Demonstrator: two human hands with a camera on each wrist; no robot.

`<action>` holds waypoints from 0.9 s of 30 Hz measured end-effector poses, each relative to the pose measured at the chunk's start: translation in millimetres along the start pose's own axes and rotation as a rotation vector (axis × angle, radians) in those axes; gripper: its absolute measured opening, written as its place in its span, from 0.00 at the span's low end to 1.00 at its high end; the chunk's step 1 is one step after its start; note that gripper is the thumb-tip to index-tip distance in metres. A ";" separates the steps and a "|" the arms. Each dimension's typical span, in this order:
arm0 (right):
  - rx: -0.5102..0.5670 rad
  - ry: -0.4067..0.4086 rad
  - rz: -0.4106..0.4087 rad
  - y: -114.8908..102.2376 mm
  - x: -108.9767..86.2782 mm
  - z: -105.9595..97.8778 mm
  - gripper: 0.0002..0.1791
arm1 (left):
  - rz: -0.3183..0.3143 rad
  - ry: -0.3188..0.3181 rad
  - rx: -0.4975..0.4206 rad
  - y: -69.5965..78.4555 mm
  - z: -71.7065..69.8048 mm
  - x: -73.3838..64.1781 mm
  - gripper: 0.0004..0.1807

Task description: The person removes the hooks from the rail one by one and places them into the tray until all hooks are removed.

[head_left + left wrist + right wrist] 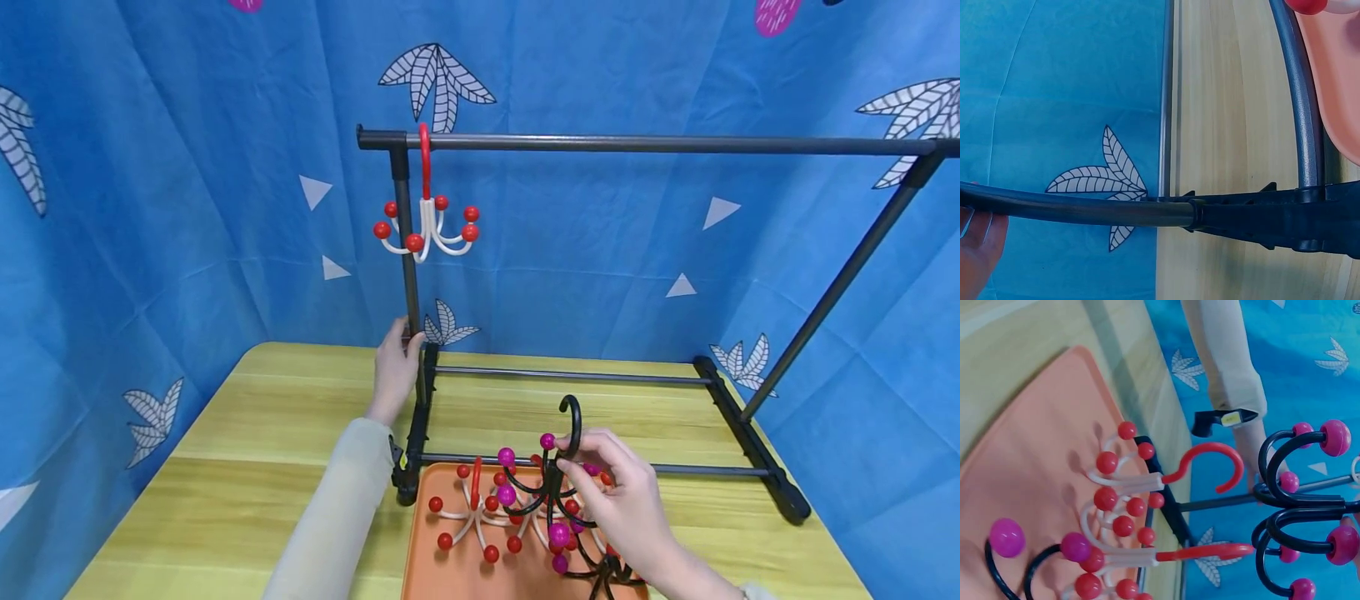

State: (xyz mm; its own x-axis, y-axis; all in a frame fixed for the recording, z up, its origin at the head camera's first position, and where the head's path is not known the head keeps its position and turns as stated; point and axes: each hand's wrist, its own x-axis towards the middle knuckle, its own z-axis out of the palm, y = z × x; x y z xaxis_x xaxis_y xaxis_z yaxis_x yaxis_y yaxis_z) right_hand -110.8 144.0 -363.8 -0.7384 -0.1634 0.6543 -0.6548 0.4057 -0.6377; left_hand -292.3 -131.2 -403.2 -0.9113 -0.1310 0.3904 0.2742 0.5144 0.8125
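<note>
My right hand pinches a black multi-arm hanger with magenta ball tips, just under its upright hook. It is held above the orange tray. In the right wrist view the black hanger lies sideways at the right edge, the hand mostly cut off. My left hand holds the left post of a black rack low down, thumb in front. Only its fingers show in the left wrist view, against the post. A white hanger with red hook and balls hangs at the rail's left end.
White-and-red hangers and another black hanger lie in the tray. The rack's top rail runs right to a slanted post. Crossbars join its feet on the wooden table. A blue patterned curtain stands behind.
</note>
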 end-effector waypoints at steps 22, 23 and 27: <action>0.069 -0.010 -0.004 18.8 -57.0 26.0 0.19 | -0.008 0.001 0.016 -1.0 0.8 -1.6 0.19; 0.078 -0.010 -0.009 21.0 -59.1 27.7 0.19 | -0.009 0.002 0.016 -1.4 0.7 -1.4 0.19; 0.125 -0.031 0.063 27.3 -67.0 32.7 0.19 | -0.010 0.008 0.021 -2.1 0.3 -0.6 0.19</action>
State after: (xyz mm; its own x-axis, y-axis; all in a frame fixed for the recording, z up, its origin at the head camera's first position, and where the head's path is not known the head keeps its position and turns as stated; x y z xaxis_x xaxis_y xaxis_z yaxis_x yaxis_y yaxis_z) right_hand -84.5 136.6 -438.4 -0.7822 -0.1696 0.5995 -0.6203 0.3016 -0.7240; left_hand -292.5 -131.9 -405.3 -0.9113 -0.1429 0.3862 0.2587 0.5310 0.8069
